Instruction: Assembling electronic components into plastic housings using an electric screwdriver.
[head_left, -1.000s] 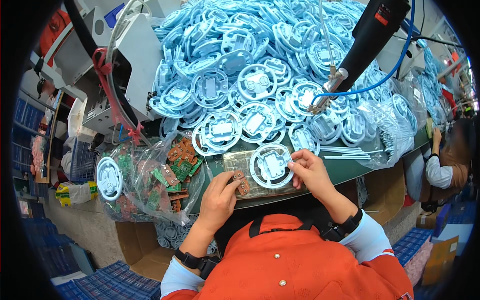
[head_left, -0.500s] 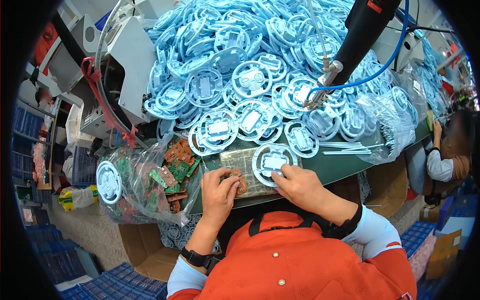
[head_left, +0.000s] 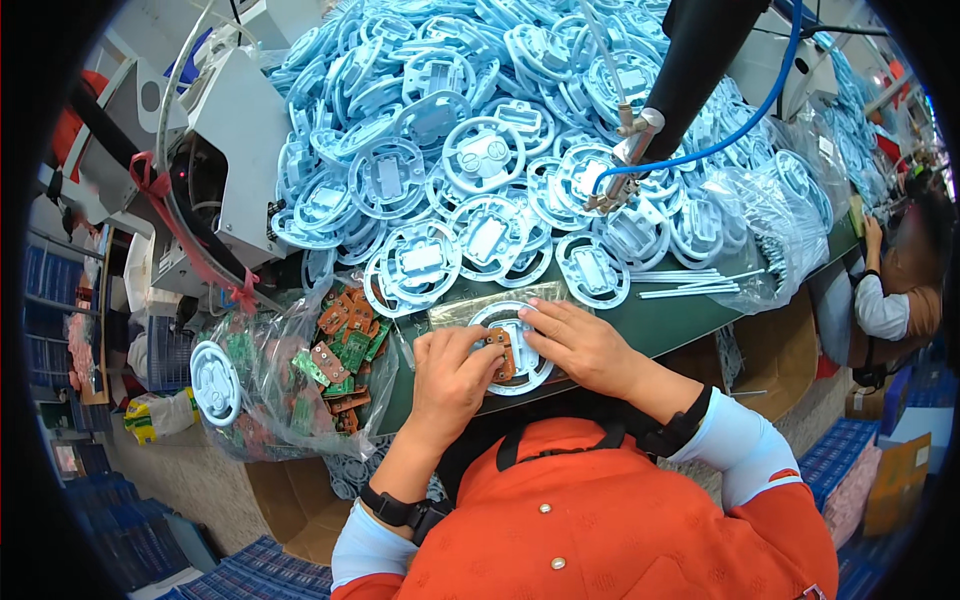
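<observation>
Small brown circuit board (head_left: pixel 501 350) sits pinched in left hand (head_left: pixel 452 378) on 1 pale-blue round plastic frame (head_left: pixel 520 352); right hand (head_left: pixel 585 345) presses frame flat, fingers closed on nothing; seating looks unfinished; heaped blue frames (head_left: pixel 480 150) remain.

A green-topped bench (head_left: pixel 700 320) runs across the scene, its far half buried under a large heap of pale blue plastic rings (head_left: pixel 470 130). At its left end stands a grey metal machine (head_left: pixel 235 150) with a red strap hanging beside it. Below the bench edge sit brown cardboard boxes (head_left: pixel 290 500), and blue plastic crates (head_left: pixel 120 530) are stacked on the grey floor (head_left: pixel 170 460) to the left and lower right. Another person (head_left: pixel 900 290) sits at the far right end. The lighting is bright and even.
</observation>
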